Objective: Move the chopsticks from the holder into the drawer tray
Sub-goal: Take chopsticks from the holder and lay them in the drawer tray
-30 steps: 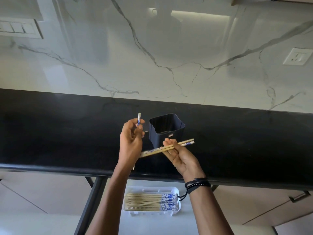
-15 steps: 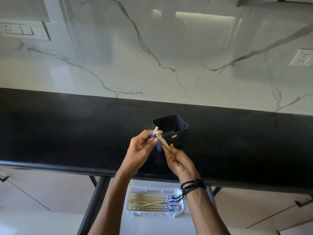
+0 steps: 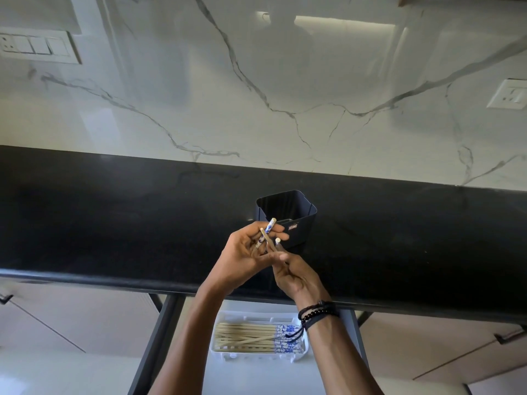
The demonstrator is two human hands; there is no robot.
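A dark square holder (image 3: 296, 208) stands on the black countertop, and I see nothing inside it. Just in front of it my left hand (image 3: 245, 255) and my right hand (image 3: 293, 276) meet, both closed on a small bunch of wooden chopsticks (image 3: 268, 233) with blue-and-white patterned ends pointing up and away. Below the counter edge, a white tray (image 3: 303, 353) lies in the open drawer. It holds several more chopsticks (image 3: 248, 336) laid side by side, patterned ends to the right.
The black countertop (image 3: 114, 223) runs across the view under a white marble backsplash. Switch plates (image 3: 34, 47) sit on the wall at the left and a socket (image 3: 509, 94) at the right. Dark drawer rails (image 3: 155, 343) flank the open drawer; cabinet fronts lie on either side.
The chopsticks in my right hand swung from lying crosswise to pointing up. My two hands came together, gathering them with the one from my left hand into one bunch.
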